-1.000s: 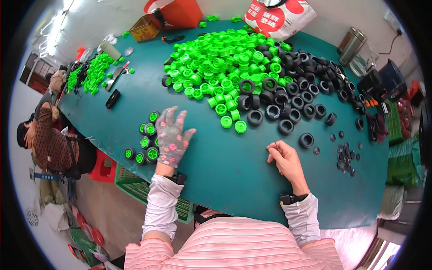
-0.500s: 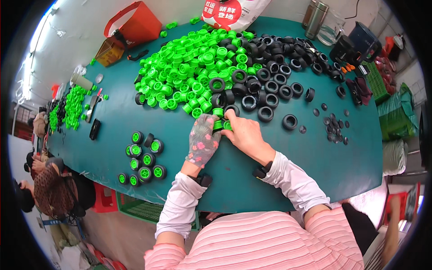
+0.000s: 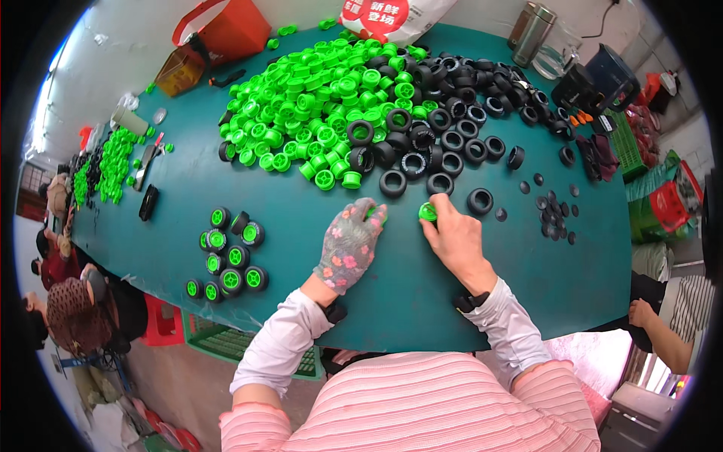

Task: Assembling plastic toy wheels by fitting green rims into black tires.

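Note:
My left hand (image 3: 348, 247), in a grey flowered glove, is closed around a green wheel rim, only partly visible between its fingers. A hand's width to the right, my bare right hand (image 3: 458, 239) pinches another green wheel rim (image 3: 428, 212) between thumb and fingers. Just beyond both hands lie a black tyre (image 3: 392, 195) and a loose green rim (image 3: 351, 180). Farther off, a heap of green rims (image 3: 301, 102) meets a heap of black tyres (image 3: 452, 141). Left of my gloved hand, several finished wheels (image 3: 235, 257), green rims inside black tyres, sit in a group.
Small black discs (image 3: 553, 215) are scattered at the right. A red bucket (image 3: 235, 36), a white bag (image 3: 395, 19), a steel flask (image 3: 533, 35) and a dark jug (image 3: 608, 75) stand along the far side. People sit at the left; another person's arm (image 3: 666, 339) shows at the right.
My hands were together over green rims at the heap's edge and have parted, the right one moving rightward with a rim. The tyre behind them now shows whole.

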A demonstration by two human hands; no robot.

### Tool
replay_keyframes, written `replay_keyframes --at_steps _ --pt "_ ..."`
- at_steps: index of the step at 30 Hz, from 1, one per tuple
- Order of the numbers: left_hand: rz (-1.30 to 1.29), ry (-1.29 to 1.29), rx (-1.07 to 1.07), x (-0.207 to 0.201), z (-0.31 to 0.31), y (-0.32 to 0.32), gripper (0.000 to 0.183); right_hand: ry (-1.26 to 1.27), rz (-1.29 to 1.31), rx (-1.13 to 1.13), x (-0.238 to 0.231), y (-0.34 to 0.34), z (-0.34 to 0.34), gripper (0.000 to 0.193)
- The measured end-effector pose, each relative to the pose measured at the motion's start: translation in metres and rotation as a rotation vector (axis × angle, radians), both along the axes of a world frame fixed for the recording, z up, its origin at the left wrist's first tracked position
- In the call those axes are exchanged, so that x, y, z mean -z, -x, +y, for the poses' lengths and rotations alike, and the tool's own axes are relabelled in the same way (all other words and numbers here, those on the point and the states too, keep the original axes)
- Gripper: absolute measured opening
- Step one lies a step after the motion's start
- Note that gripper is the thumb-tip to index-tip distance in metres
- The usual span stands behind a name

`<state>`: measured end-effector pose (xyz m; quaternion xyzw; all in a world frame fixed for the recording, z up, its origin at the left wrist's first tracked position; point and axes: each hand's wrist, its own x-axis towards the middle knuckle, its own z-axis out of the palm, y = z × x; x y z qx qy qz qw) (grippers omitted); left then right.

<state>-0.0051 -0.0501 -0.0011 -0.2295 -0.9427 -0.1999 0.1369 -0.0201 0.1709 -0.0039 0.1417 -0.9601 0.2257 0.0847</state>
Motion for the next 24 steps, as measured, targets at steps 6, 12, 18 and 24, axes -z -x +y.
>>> replay_keyframes --at_steps 6,12,18,24 --pt "0.077 -0.287 0.007 -0.015 0.043 0.021 0.047 0.074 0.087 0.03 -0.002 0.01 0.014 0.038" --pt "0.149 -0.08 0.003 -0.01 0.026 0.046 0.035 0.224 -0.025 0.048 0.004 0.01 0.008 0.031" --pt "0.14 0.04 0.047 -0.01 0.034 0.059 0.03 0.134 -0.038 -0.035 0.009 0.008 0.014 0.043" --pt "0.088 -0.033 0.006 -0.015 0.027 0.065 0.025 0.403 -0.225 0.045 -0.027 0.002 0.023 0.042"
